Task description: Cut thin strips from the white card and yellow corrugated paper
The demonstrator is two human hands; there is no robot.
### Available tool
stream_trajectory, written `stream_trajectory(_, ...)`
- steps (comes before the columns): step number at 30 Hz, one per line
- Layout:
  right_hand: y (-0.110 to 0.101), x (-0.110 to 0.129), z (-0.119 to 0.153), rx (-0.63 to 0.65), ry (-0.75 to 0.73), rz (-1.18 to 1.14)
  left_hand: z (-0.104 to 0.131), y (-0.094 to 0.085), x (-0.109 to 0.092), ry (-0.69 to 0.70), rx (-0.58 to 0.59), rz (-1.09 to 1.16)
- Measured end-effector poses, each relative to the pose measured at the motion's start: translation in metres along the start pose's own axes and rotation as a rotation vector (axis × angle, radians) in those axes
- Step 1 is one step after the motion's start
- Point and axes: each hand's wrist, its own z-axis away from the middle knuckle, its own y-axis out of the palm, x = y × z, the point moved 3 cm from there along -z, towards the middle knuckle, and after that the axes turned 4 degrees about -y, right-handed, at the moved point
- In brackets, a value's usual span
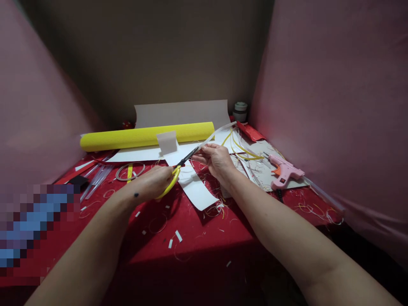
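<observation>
My left hand (156,180) grips a pair of scissors (174,182) with yellow handles and dark blades. The blades point up and right, with their tips close to the fingers of my right hand (215,158). Pinched in my right hand is a narrow white paper strip (216,134) that runs up to the right. Whether the blades touch the strip I cannot tell. Beneath both hands lies a white paper piece (197,189) on the red cloth. A small white paper square (167,143) stands just behind the scissors.
A yellow corrugated roll (146,135) lies across the back over white sheets. To the right, a pink glue gun (287,172) rests on a grey board (255,148) beside yellow strips (245,148). Clear glue sticks (97,180) lie left. Paper scraps (178,236) and thin strings litter the red cloth (207,238).
</observation>
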Motion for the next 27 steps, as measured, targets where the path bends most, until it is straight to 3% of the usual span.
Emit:
stream_trajectory(4, 0.003, -0.005, 0.003, 0.002, 0.016, 0.029, 0.001, 0.002, -0.006, -0.003, 0.064, -0.069)
stream_trajectory(13, 0.004, -0.006, 0.004, 0.000, 0.024, 0.021, -0.002, 0.005, -0.002, -0.009, 0.016, -0.101)
stream_trajectory(21, 0.007, -0.014, 0.008, 0.017, 0.014, -0.001, 0.001, 0.003, -0.014, -0.002, 0.049, -0.127)
stream_trajectory(27, 0.008, -0.014, 0.008, -0.007, 0.011, -0.007, -0.002, 0.004, -0.006, -0.003, 0.020, -0.134)
